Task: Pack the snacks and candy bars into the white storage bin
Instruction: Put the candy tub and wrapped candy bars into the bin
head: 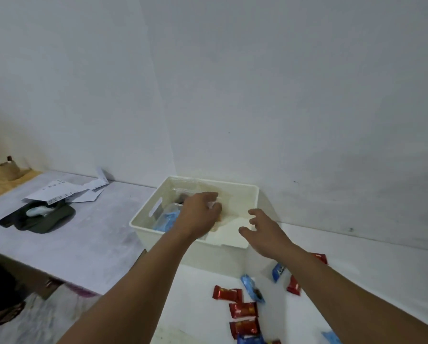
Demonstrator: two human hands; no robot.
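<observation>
2 hands over white bin point(143, 225): left hand point(198, 212) pinching a clear pack, set it flat beside blue packs point(167, 219); right hand point(264, 229) spread, empty.

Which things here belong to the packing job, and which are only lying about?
For the job:
- white storage bin, some packs already inside
- red candy bars on the white surface
- blue snack packs beside them
- left hand in the bin
- right hand at its rim

Lying about:
- white papers
- dark pouch
</observation>
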